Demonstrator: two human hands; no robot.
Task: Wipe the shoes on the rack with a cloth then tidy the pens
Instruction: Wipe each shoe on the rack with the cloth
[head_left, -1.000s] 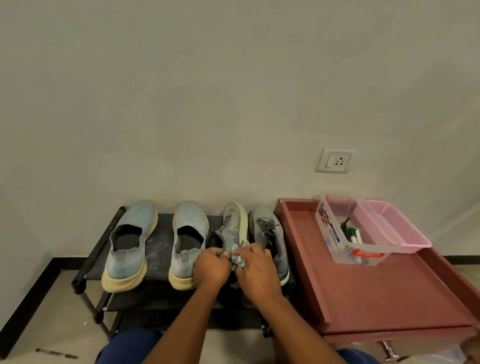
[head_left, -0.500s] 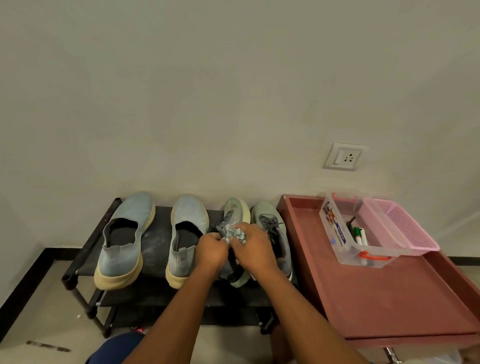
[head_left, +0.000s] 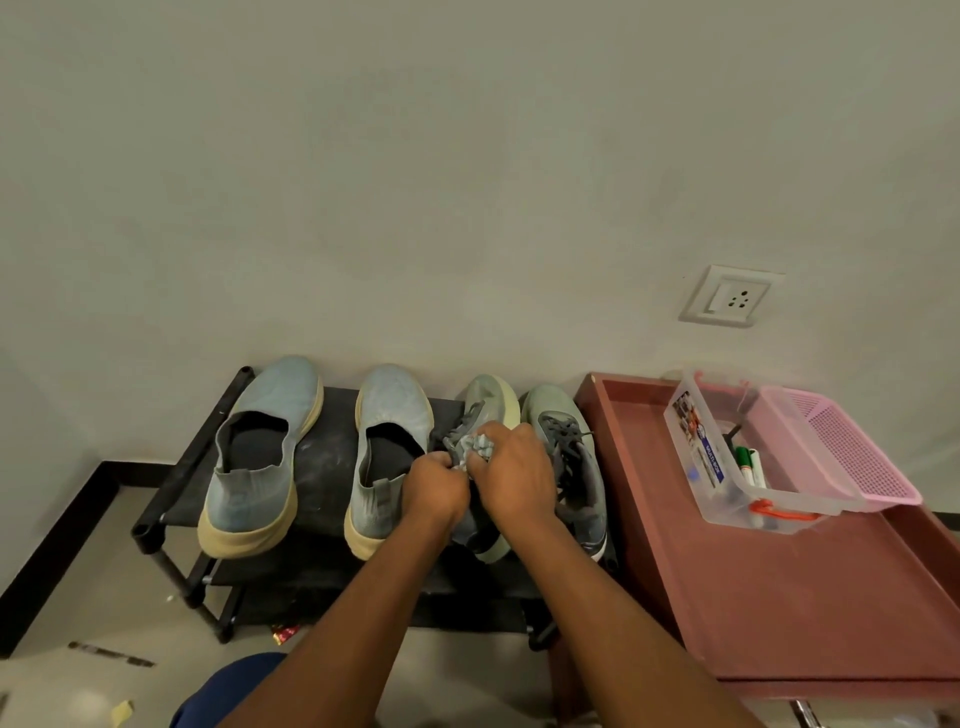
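Observation:
A black shoe rack (head_left: 322, 467) against the wall carries two blue slip-on shoes (head_left: 260, 457) (head_left: 387, 447) on the left and two grey-green laced sneakers on the right. The left sneaker (head_left: 491, 402) is tipped onto its side. My left hand (head_left: 434, 491) grips that sneaker near its opening. My right hand (head_left: 514, 470) holds a crumpled grey-blue cloth (head_left: 475, 447) against the sneaker's upper. The right sneaker (head_left: 563, 441) stands flat beside my right hand. Pens (head_left: 748, 465) lie in a clear plastic box (head_left: 698, 457) on the red table.
A red-brown tray-top table (head_left: 779, 597) stands right of the rack. A pink mesh basket (head_left: 852, 457) leans against the clear box. A wall socket (head_left: 732, 296) is above. A dark pen-like thing (head_left: 111, 653) and scraps lie on the floor at lower left.
Both hands with the cloth moved up the tipped sneaker from its heel end toward the laces. The view shifted slightly left and down.

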